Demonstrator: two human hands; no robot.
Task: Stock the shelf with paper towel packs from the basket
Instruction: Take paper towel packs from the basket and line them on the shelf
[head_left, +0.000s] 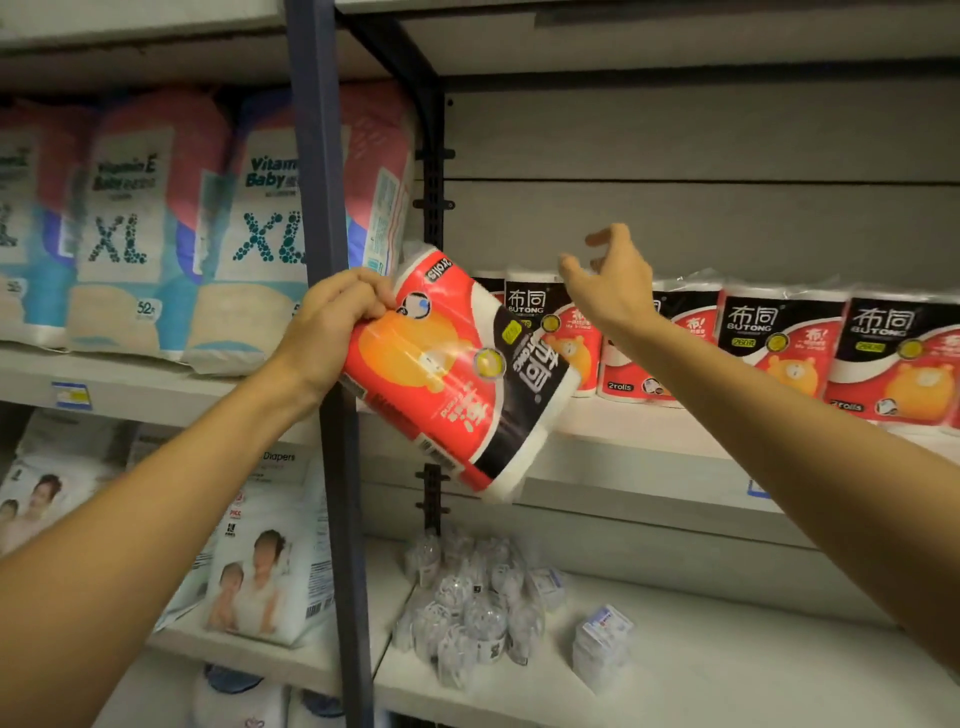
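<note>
My left hand (332, 325) grips the top edge of a red, black and white paper towel pack (457, 374), which hangs tilted in front of the left end of the shelf (649, 441). A row of several matching packs (779, 343) stands upright along that shelf. My right hand (613, 283) is raised in front of the row, fingers loosely spread, holding nothing. The basket is out of view.
A dark blue upright post (324, 208) divides the shelving. Diaper packs marked XL (130, 228) fill the left bay, with more diaper bags (260, 571) below. Small clear-wrapped items (467, 597) and a small white pack (602, 639) lie on the lower right shelf.
</note>
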